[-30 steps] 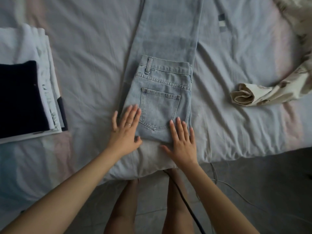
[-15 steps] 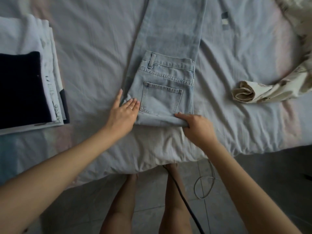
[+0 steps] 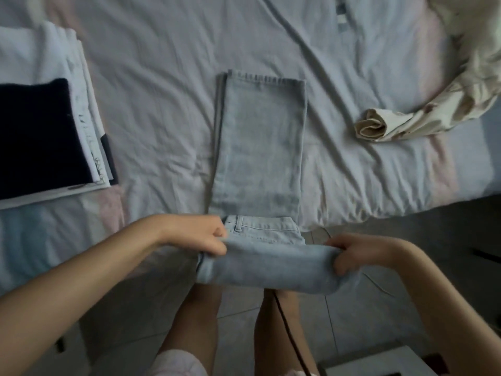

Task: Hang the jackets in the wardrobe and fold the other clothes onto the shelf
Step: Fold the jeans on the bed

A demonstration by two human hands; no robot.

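Pale blue denim jeans (image 3: 260, 147) lie lengthwise on the grey-sheeted bed (image 3: 162, 77), their folded waist end raised at the near edge, pinched by left hand (image 3: 200, 234) and right hand (image 3: 351, 253). Carrying both corners forward level should give a square fold.

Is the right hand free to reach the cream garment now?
Probably not yet: the right hand grips the jeans. The sheet between it and the cream garment is bare, so once released, likely yes.
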